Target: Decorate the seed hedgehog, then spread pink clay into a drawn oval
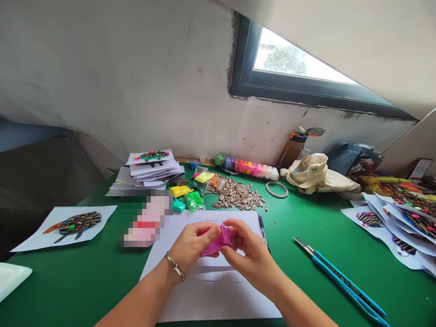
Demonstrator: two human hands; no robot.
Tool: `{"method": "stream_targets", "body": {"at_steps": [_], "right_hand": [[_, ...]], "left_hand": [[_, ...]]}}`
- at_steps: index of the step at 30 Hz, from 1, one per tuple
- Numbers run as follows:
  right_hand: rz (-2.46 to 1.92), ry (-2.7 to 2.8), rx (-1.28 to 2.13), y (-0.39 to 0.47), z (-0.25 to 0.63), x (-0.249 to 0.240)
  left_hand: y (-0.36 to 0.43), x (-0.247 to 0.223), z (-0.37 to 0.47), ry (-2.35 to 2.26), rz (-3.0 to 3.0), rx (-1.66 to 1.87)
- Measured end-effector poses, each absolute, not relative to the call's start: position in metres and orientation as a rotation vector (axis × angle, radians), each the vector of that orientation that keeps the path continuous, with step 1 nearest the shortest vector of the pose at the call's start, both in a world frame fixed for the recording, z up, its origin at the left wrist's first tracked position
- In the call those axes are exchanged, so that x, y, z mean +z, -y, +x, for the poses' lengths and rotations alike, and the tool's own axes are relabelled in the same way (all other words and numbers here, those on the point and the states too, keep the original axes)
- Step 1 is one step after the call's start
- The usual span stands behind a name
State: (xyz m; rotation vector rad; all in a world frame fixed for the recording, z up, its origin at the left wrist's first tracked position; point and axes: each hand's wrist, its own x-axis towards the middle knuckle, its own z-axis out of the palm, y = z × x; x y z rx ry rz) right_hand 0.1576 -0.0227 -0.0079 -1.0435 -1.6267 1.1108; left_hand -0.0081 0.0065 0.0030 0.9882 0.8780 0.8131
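Both hands hold a crinkled, shiny pink packet of modelling clay [223, 240] above white paper [218, 297]. My left hand [195, 243], with a silver bracelet at its wrist, has its fingers wrapped round the packet's left side. The thumb and fingertips of my right hand [247, 250] pinch its right edge. Part of the packet is hidden by the fingers. A black pen [262, 229] lies along the paper's right edge. Beyond the paper are a green packet [195, 202], a yellow packet [181, 190] and a spread of striped sunflower seeds [238, 193].
A blue utility knife [347, 281] lies at right with its blade out. Seed pictures are stacked at the back left [153, 170] and right [408, 227]; a single bird picture [76, 227] is at left. Behind stand a bottle [292, 150], a cloth bag [311, 175] and a tape ring [277, 190].
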Motion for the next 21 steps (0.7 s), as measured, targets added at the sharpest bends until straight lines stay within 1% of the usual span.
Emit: {"method": "stream_targets", "body": {"at_steps": [8,21], "right_hand": [[-1.082,1.695,1.045,0.0238,0.1541,-0.0084],[-1.084,1.722,0.995,0.0241,0.1522,-0.0039]], "left_hand": [[-0.0062,0.0022,-0.0093,-0.91,1.083,0.854],[-0.005,0.0079,-0.0071,-0.901,1.04,0.859]]}}
